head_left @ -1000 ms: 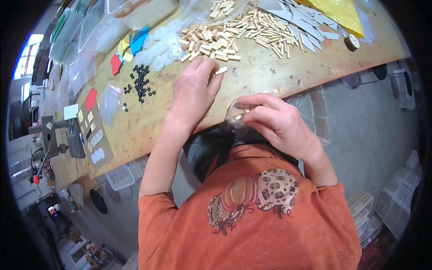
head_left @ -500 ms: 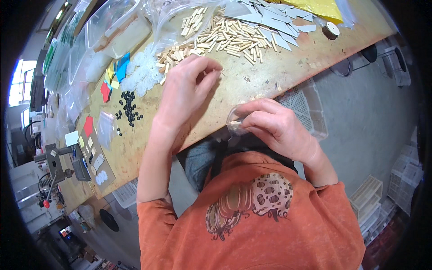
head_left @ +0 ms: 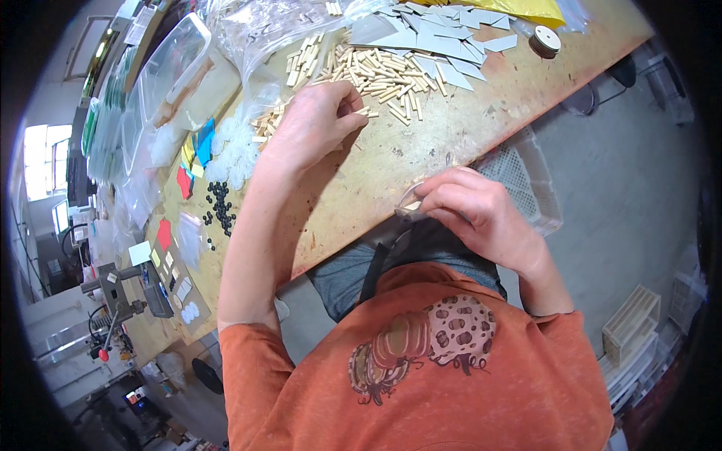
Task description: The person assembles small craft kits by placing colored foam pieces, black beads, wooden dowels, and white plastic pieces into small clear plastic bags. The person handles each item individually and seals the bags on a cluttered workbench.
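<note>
View: looking down from the head onto a wooden bench [head_left: 421, 150], with the person's orange shirt at the bottom of the picture.

Change: half a second ago the left hand was already over the light wooden pegs; now it is planted on the near edge of the pile, reaching a little further in. The right hand has stayed at the bench's near edge, so I judge the work to be a repeating cycle of picking pegs and bringing them to the small bag.

Left hand [head_left: 316, 124]: palm down, fingers curled onto the pegs. Its grip looks closed around a peg or two, but the fingertips hide what they hold.

Right hand [head_left: 474, 210]: fingers pinched together on a small clear plastic bag [head_left: 410, 204] at the bench edge.

Pegs [head_left: 376, 75]: short, pale wooden dowels in a loose heap, well up the bench from the small bag.

Nearby: pale grey flat triangular pieces [head_left: 444, 45] beyond the pegs, small black beads [head_left: 219, 210] to the left, coloured foam shapes [head_left: 197, 150], and a white mesh basket [head_left: 526, 180] beside the bench.
</note>
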Demonstrator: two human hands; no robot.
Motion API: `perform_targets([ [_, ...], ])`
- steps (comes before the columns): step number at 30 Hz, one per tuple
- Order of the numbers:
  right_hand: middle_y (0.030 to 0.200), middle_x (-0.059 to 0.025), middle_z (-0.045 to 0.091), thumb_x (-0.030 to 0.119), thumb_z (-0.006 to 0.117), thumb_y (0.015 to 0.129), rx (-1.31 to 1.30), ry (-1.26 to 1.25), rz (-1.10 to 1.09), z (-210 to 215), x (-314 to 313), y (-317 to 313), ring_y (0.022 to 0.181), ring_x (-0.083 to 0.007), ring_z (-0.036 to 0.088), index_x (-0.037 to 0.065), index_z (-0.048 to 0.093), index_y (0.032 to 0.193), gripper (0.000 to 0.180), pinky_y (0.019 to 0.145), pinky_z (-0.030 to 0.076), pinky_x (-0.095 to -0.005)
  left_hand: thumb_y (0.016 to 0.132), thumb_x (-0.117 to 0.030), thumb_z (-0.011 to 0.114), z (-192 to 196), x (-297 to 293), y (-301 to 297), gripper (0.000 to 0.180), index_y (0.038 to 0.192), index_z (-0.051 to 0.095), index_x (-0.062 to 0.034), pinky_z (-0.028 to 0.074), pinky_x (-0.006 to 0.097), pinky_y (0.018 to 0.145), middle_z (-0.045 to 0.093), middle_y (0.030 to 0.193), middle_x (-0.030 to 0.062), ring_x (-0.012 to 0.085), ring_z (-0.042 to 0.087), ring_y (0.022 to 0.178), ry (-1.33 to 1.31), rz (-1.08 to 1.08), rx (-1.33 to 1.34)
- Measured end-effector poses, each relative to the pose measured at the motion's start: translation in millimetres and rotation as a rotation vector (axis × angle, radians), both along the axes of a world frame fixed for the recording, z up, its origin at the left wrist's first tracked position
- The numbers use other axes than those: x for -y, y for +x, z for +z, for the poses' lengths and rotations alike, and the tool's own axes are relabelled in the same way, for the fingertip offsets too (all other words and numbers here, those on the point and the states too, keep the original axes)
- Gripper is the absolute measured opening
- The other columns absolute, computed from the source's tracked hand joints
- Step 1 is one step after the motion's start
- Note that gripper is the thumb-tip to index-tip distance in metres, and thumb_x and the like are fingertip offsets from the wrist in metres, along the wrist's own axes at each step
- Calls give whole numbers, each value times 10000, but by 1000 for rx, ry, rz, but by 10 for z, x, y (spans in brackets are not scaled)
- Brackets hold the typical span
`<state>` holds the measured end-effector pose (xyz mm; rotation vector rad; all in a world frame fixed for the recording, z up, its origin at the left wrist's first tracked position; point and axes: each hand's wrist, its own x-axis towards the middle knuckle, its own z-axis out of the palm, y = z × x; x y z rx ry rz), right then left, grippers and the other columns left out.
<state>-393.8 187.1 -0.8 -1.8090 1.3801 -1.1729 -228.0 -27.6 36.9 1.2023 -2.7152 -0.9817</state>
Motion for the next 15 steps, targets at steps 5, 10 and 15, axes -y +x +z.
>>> perform_targets([
  [5,1065,-116,706,-26,738,830,-20,-15,15,42,32,2,979,-295,691,14,672,942,136,824,563,-366,889,-123,738,-48,-10,112,156,966,706,8,560,294,599,676,771,61,124,613,683,-80,5,-76],
  [10,1062,-120,695,-18,725,840,-13,-44,14,84,46,46,971,-311,675,10,664,938,119,819,556,-381,902,-93,728,-183,-66,226,120,979,730,-1,536,249,635,705,784,22,78,635,709,-191,87,-247],
  [15,1064,-137,678,7,712,855,-9,-70,28,108,51,107,960,-350,652,6,646,936,105,812,546,-403,876,-15,765,76,-541,393,153,1022,726,2,526,253,699,706,899,20,73,647,819,449,139,-590],
])
